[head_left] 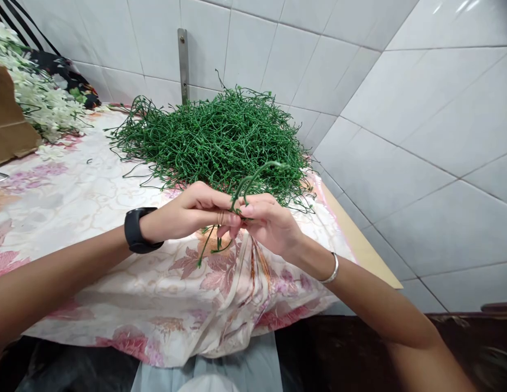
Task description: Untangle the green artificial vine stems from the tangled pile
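Note:
My left hand (204, 209) and my right hand (269, 220) meet in front of me, fingertips pinched together on a green plastic flower stem (259, 170). The stem's thin branches curve up above the fingers, and a few more ends hang below my left hand. Part of it is hidden inside the fingers. Just beyond both hands lies a big tangled heap of similar green stems (220, 133).
A floral cloth (93, 185) covers the table. White artificial flowers (36, 92) and a brown cardboard piece (10, 122) are at the far left. A metal strip (183, 65) stands against the tiled wall (253, 43). More tiled wall closes the right side.

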A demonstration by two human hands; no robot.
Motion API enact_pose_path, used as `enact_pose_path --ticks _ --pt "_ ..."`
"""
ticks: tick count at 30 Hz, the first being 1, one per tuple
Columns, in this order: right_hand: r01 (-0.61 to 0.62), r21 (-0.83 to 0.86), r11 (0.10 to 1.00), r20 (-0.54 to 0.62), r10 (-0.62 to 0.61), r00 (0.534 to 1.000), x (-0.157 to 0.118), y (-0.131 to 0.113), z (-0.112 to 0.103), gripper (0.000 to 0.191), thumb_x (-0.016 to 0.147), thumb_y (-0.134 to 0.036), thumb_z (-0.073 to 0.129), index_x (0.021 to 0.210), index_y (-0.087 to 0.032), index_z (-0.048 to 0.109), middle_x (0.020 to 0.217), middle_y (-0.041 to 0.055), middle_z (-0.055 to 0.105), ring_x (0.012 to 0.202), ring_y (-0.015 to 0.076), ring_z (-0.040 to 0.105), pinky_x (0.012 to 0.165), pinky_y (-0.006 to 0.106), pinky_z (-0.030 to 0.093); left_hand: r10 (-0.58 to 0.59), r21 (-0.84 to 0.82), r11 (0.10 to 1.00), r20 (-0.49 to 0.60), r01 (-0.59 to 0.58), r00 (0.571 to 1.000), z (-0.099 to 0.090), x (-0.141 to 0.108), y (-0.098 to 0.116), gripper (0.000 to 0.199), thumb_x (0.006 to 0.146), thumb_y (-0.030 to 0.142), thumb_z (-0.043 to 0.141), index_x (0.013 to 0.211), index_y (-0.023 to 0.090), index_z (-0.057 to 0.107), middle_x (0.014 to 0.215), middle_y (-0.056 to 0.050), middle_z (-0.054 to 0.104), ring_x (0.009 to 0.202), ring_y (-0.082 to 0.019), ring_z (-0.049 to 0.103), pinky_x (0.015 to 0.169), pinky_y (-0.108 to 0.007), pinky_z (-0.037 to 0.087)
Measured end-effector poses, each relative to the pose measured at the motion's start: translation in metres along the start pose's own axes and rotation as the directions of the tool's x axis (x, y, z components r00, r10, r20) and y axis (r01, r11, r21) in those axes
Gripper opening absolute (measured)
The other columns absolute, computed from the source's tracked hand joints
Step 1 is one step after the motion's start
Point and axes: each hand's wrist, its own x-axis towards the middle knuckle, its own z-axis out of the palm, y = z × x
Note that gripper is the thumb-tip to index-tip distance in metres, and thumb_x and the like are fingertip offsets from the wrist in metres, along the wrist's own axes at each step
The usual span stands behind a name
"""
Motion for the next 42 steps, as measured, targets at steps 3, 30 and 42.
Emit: enact_pose_path --ticks 3,30,42 --pt "-0.010 0.015 1.000 -0.014 0.011 1.000 0.000 0.001 0.000 0.014 0.068 -0.016 0.051 0.060 -0.012 0.062 0.057 0.0010 0.059 0.061 0.0119 0.061 0.055 0.020 0.046 0.008 0.009 1.000 -0.010 -0.007 1.000 -0.001 0.000 -0.001 0.018 0.077 0.023 0.054 0.063 0.016 0.064 0.058 -0.003 0.061 0.048 -0.010 0.050 0.046 -0.020 0.042" --pt "-0.039 0.135 0.990 -0.018 0.042 0.999 0.006 -0.001 0.002 0.016 0.056 -0.020 0.045 0.044 -0.016 0.055 0.038 -0.0028 0.045 0.046 0.0109 0.053 0.045 0.021 0.038 -0.004 -0.141 0.990 0.019 0.007 1.000 -0.003 0.003 -0.008 0.021 0.078 0.025 0.055 0.063 0.013 0.062 0.058 -0.004 0.058 0.049 -0.009 0.048 0.047 -0.020 0.040" --pt "0.006 0.215 0.977 0.040 -0.015 0.999 0.005 0.000 0.001 0.019 0.058 -0.015 0.043 0.040 -0.017 0.045 0.037 -0.0047 0.028 0.045 0.0111 0.053 0.048 0.022 0.039 0.014 -0.174 0.985 0.013 -0.012 1.000 -0.001 0.003 -0.007 0.019 0.077 0.026 0.055 0.063 0.015 0.062 0.057 -0.003 0.057 0.049 -0.009 0.047 0.049 -0.022 0.039"
